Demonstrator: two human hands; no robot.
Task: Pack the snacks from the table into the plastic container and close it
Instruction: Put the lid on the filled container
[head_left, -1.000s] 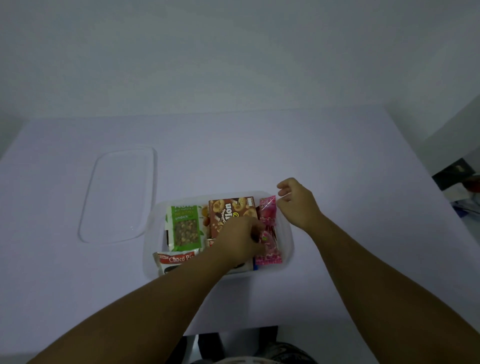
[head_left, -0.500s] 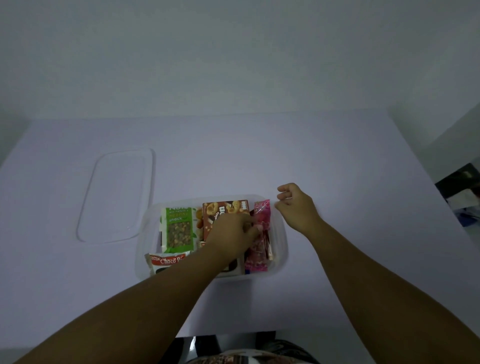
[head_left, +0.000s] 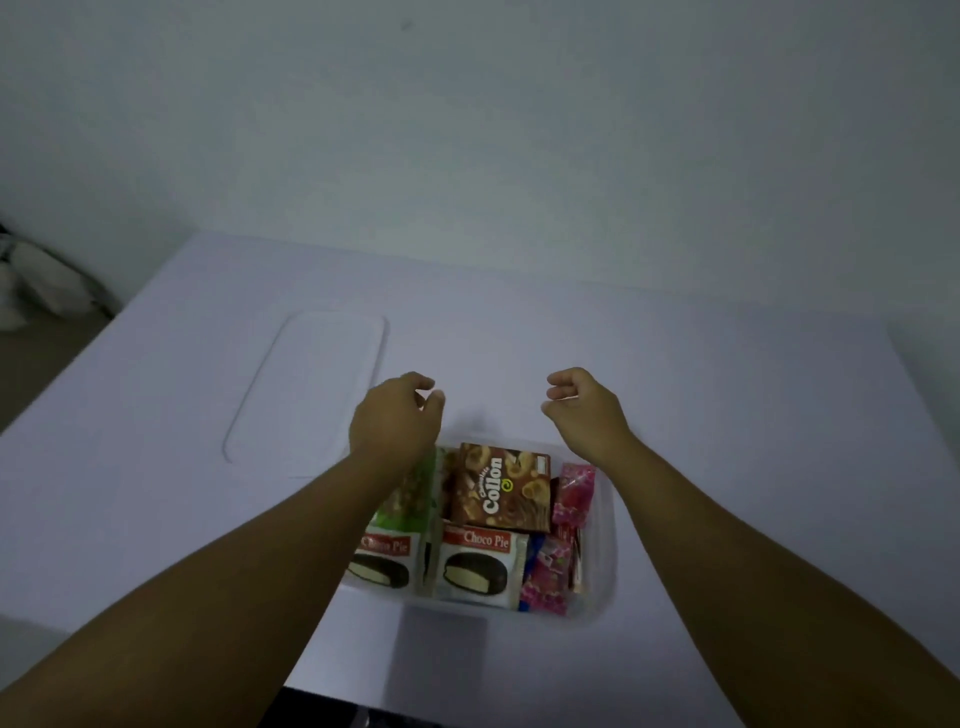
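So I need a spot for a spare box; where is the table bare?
Bare: white table right of the right hand, and beyond the clear flat lid. Crowded: the clear plastic container, packed with snacks.

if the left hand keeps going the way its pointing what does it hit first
Probably nothing soon: the left hand points away from the person over bare table, just right of the clear lid. Its height above the table is unclear.

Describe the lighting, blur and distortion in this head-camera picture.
Head view: dim, flat, bluish light with soft shadows under both hands; the wide lens bows the table edges; the left hand and green snack pack look slightly motion-blurred; the Collon box print stays readable; the clear lid shows only as a faint outline.
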